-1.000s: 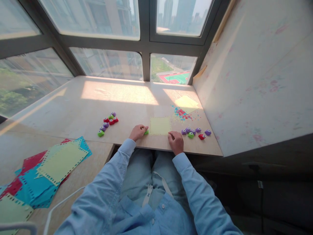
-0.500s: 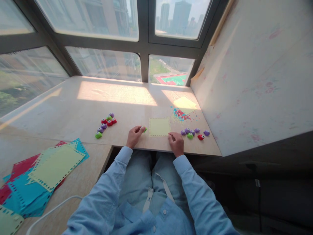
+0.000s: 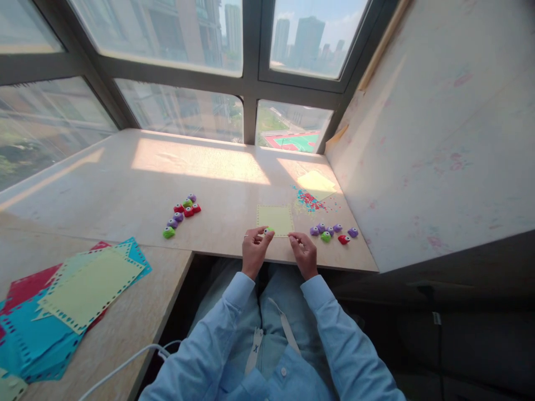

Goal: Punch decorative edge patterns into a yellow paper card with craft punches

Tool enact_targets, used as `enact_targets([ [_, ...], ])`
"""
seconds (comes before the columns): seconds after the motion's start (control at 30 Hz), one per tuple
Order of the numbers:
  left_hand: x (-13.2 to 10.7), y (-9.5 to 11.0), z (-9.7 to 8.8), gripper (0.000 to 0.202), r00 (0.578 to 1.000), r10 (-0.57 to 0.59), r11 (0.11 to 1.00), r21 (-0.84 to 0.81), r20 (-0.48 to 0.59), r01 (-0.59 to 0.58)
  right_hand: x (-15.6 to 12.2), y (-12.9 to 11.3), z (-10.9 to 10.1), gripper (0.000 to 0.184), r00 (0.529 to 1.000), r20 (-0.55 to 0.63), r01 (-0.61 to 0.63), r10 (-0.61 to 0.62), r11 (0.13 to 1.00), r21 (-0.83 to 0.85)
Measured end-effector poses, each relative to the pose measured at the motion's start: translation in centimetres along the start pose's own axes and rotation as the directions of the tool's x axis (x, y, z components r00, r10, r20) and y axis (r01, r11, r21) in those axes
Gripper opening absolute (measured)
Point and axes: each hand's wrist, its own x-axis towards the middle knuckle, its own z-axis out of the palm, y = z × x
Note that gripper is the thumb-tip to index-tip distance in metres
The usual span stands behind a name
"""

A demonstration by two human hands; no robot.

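Observation:
A pale yellow sheet of paper [image 3: 275, 218] with small holes punched along its edges lies by the table's near edge. My left hand [image 3: 256, 250] is closed on a small green craft punch [image 3: 270, 230], over the sheet's near left part. Between the finger and thumb of my right hand [image 3: 304, 252] is the sheet's near right corner. Right of the sheet stand several purple punches [image 3: 321, 228], a green punch [image 3: 326, 237] and a red punch [image 3: 343, 239].
Left on the table is a cluster of purple, green and red punches [image 3: 178, 217]. Coloured confetti [image 3: 309, 200] lies by more yellow paper [image 3: 316, 185] at the back right. Punched sheets [image 3: 94, 284] and a white cable [image 3: 125, 365] are at the left; a wall [image 3: 426, 167] bounds the right.
My left hand has moved right with the green punch, from beside the sheet to its near edge. The right hand has stayed at the sheet's near right corner.

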Motion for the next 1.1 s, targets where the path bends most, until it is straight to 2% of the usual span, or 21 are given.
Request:
enact_targets([
  [0.17,-1.7,-0.2,3.0,0.040,0.991,-0.092,0.988,-0.118,0.096,0.103,-2.2,-1.6,0.1,0.026,0.988,0.116,-0.117,0.100,0.982,0.149],
  [0.4,-2.5,-0.5,4.5,0.040,0.991,-0.083,0.973,-0.205,0.105,0.103,-2.5,-2.3,-0.7,0.036,0.977,0.085,-0.207,0.197,0.970,0.127],
  [0.57,-3.3,0.2,4.6,0.038,0.987,0.059,0.984,-0.178,0.152,-0.032,-1.6,-2.3,-1.4,0.044,0.949,0.050,-0.316,0.312,0.941,0.118],
  [0.67,-3.6,0.9,4.6,0.037,0.960,0.169,0.983,-0.115,0.223,-0.147,-1.2,-2.0,-1.8,0.050,0.935,0.010,-0.353,0.354,0.931,0.097],
  [0.77,-3.2,1.1,4.5,0.036,0.931,0.218,0.976,-0.076,0.294,-0.205,-0.6,-1.3,-2.4,0.048,0.936,0.008,-0.351,0.351,0.934,0.066],
  [0.87,-1.5,0.8,4.2,0.034,0.912,0.246,0.961,0.044,0.330,-0.275,0.3,-0.1,-3.5,0.044,0.948,0.034,-0.317,0.317,0.948,0.001],
  [0.97,1.0,0.0,3.7,0.021,0.877,0.343,0.850,0.286,0.336,-0.442,1.4,1.5,-4.8,0.042,0.960,0.078,-0.261,0.270,0.959,-0.106],
  [1.03,2.6,-0.5,3.4,0.029,0.825,0.371,0.725,0.423,0.425,-0.544,2.2,2.6,-5.6,0.039,0.968,0.124,-0.190,0.217,0.962,-0.197],
  [1.1,3.8,-1.0,3.3,0.042,0.776,0.355,0.629,0.481,0.522,-0.611,3.0,3.4,-6.2,0.035,0.965,0.194,-0.114,0.178,0.948,-0.299],
])
